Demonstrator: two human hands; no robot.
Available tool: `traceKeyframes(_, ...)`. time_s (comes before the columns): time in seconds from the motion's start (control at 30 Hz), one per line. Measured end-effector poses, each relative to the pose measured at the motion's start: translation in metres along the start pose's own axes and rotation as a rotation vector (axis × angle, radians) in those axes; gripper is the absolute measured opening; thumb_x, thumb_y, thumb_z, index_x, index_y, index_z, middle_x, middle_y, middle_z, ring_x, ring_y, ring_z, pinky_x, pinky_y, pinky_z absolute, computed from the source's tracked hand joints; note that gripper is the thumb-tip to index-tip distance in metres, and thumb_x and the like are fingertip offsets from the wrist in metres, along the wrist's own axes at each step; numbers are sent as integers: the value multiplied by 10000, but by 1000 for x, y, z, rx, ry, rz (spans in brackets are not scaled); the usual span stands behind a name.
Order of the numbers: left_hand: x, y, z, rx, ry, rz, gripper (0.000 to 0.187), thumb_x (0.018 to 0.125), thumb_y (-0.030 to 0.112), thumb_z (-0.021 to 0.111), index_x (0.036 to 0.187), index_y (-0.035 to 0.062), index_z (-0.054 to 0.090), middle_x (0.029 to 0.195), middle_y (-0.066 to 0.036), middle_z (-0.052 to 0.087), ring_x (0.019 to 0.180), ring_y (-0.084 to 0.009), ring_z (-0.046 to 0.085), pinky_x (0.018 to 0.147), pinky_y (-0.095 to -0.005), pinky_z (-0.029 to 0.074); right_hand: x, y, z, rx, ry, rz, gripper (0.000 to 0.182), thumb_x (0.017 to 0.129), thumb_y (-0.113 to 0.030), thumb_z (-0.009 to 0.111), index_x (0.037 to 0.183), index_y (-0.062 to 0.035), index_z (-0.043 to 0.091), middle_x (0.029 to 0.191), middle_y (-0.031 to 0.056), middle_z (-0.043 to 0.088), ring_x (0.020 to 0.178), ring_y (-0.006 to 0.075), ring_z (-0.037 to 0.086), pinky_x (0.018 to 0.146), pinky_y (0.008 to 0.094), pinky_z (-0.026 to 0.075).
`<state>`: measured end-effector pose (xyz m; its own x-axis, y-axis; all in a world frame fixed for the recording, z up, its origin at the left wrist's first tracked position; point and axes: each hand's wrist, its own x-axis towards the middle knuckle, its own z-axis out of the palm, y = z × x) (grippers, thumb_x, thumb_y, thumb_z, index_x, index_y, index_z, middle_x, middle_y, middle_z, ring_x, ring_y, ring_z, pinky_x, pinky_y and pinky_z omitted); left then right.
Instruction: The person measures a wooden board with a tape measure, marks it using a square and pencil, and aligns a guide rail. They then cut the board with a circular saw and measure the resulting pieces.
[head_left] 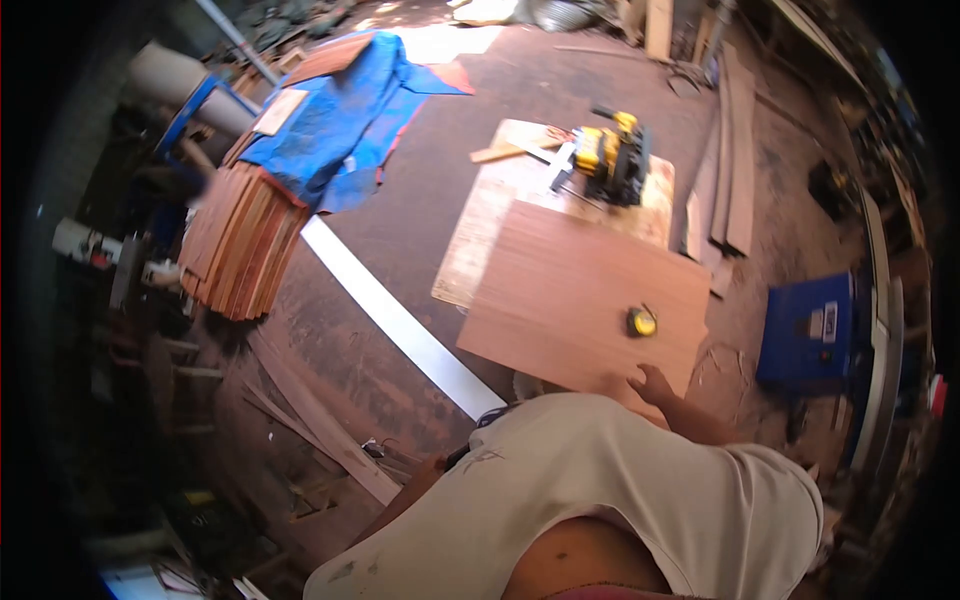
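Note:
My right hand (654, 386) is at the near edge of a reddish-brown wood panel (560, 290), with its fingers apart. A yellow and black tape measure (641, 321) lies on the panel a little beyond the fingertips. My left forearm (415, 485) reaches down at the left side of my light shirt (600, 450); the fingers are hidden, and a dark object (457, 457) shows beside it. A long white strip (390, 310) runs from close to my body out to a wood stack. The panel rests over a pale board (480, 220).
A yellow and black power tool (610, 160) stands on the pale board. On the left, stacked planks (240, 240) are partly covered by a blue tarp (335, 130). Long boards (738, 150) and a blue box (808, 330) lie to the right. Offcuts (320, 420) litter the floor.

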<state>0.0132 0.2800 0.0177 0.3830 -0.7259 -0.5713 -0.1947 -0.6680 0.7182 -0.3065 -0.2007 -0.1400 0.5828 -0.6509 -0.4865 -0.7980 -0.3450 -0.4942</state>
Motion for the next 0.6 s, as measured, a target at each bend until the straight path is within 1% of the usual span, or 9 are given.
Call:
traceKeyframes(0.1,-15,10,23,38,-114,-18,290,852,199,616,1071,10,637,1004,-168,626,891,-294,609,785,-398,489,-21,18,11,43,-40,44,632,844,-464,639,1285,-27,523,1283,260,518,1197,394,500,1008,443,416)
traceKeyframes(0.17,-21,16,43,45,-140,-32,291,853,199,615,1073,9,636,1005,-168,626,892,-293,609,786,-397,489,-30,26,15,84,-67,78,635,849,-473,628,1288,-25,524,1302,262,506,1209,393,493,1012,442,412)
traceKeyframes(0.23,-32,22,60,50,-143,-56,291,854,199,614,1074,9,636,1006,-168,627,893,-291,609,787,-396,488,-39,34,20,95,-115,45,653,859,-494,607,1283,-3,527,1289,271,522,1201,391,511,1004,431,422)
traceKeyframes(0.27,-34,26,68,49,-136,-63,292,854,199,614,1074,9,636,1007,-168,627,894,-291,609,787,-396,488,-38,39,22,98,-118,45,653,859,-494,607,1283,-3,527,1289,271,522,1201,391,511,1004,431,422)
traceKeyframes(0.33,-49,31,91,36,-115,-95,292,855,198,613,1075,8,635,1008,-169,627,895,-289,609,788,-395,488,-44,50,29,209,-168,15,674,859,-507,603,1270,21,528,1239,283,559,1173,390,541,984,422,439)
traceKeyframes(0.47,-77,38,130,-3,-32,-155,293,856,198,611,1078,7,634,1010,-169,627,897,-287,609,789,-393,488,-56,67,34,215,-231,5,700,853,-521,606,1257,46,530,1196,290,586,1148,390,564,970,416,450)
traceKeyframes(0.53,-86,39,146,-32,42,-175,294,857,198,611,1079,7,633,1012,-169,627,898,-286,608,790,-392,488,-56,78,35,203,-241,22,652,868,-502,594,1259,17,542,1196,278,589,1147,364,568,968,409,454)
traceKeyframes(0.6,-92,39,154,-61,135,-191,294,858,198,610,1080,6,633,1013,-169,627,899,-285,608,791,-391,487,-54,88,38,164,-229,18,652,873,-504,587,1246,30,548,1149,274,614,1109,361,592,951,405,466)
